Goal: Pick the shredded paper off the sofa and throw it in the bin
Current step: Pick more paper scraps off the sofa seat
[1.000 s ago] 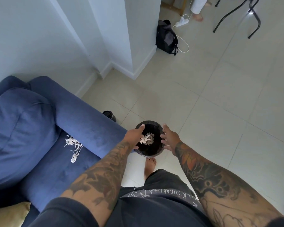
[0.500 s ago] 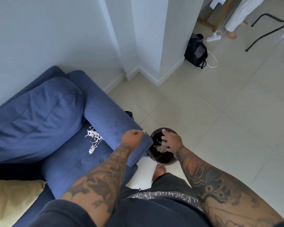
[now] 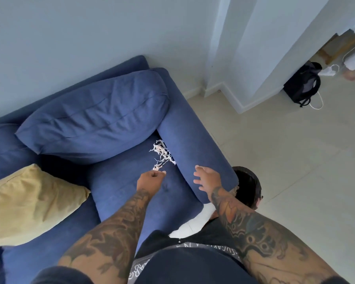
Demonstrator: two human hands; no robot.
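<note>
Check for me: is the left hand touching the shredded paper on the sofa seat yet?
Cannot tell. In the head view the left hand, fingers curled, sits right at the lowest strands of the shredded paper; no clear gap or contact shows.

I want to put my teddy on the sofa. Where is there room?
Bare seat lies between the yellow cushion and the left hand. It is crowded by the armrest, where the shredded paper lies and the right hand hovers.
</note>
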